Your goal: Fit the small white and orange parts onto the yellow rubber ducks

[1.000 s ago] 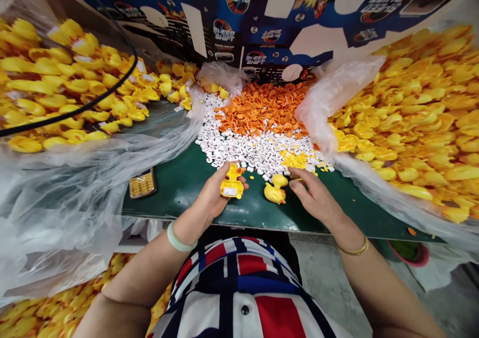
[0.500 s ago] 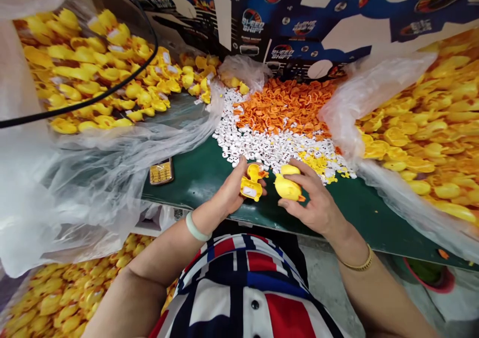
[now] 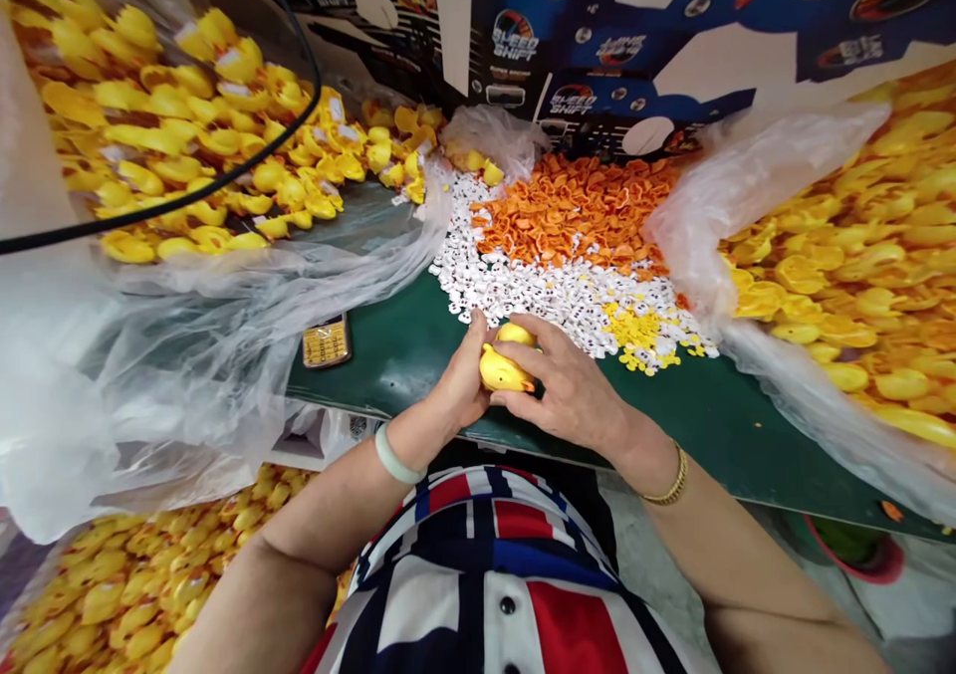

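Observation:
A yellow toy duck (image 3: 503,368) is between my two hands, just above the near edge of the green table. My left hand (image 3: 464,380) is closed on it from the left, thumb pointing up. From the right, my right hand (image 3: 564,380) wraps its fingers around the duck's other side. The duck's halves are together, and the inside is hidden. Beyond the hands lie white eye pieces (image 3: 523,291) with black dots, orange beak pieces (image 3: 575,211) and small yellow parts (image 3: 643,331).
Plastic bags hold yellow duck halves (image 3: 843,286) at the right and more duck parts (image 3: 186,136) at the left. A phone-like device (image 3: 327,341) lies left of my hands. A black cable (image 3: 224,176) crosses the upper left. Printed cardboard (image 3: 583,47) stands behind, and assembled ducks (image 3: 126,584) fill a container below.
My right hand has moved left, bringing its yellow duck half against the half in my left hand. The open half's inside, with its white label, is now covered.

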Tool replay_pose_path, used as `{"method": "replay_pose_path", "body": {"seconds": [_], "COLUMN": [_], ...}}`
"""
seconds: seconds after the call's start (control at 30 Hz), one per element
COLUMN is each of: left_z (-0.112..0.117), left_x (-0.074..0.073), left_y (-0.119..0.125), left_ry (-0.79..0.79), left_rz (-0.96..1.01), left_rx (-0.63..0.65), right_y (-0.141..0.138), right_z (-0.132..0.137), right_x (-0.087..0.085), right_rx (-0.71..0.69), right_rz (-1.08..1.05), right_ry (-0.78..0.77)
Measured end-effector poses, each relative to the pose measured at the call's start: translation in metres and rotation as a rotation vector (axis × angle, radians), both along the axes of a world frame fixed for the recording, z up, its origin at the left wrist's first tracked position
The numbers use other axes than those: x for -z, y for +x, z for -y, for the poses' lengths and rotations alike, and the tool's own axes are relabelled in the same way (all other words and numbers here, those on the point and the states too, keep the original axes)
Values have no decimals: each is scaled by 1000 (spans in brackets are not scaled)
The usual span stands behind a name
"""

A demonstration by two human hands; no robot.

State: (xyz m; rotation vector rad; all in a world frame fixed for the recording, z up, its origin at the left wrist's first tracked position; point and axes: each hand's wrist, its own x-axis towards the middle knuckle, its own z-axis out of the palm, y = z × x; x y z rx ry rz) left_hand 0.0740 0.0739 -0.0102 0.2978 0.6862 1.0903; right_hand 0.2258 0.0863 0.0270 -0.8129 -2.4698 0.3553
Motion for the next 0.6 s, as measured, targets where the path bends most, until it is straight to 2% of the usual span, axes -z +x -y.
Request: {"method": "replay_pose_path", "body": {"seconds": [0.2,0.37,0.5,0.6], "left_z": [1,0,0,0], "left_x": [-3,-2,1,2], "left_y": [1,0,0,0], "left_ry": [-17,-14,5,6], "left_rz": [-38,-28,-17,-14], "left_rx": [-37,-14,-17,-23], "right_y": [0,1,2,1], "right_z": [-6,-8,-7,-4], "right_x": [-3,-9,-8,-5], "right_rx": [-11,-43,-48,-27], "right_rz": [-9,-7,-26,7], "right_ry": [-117,-163,-172,-122]}}
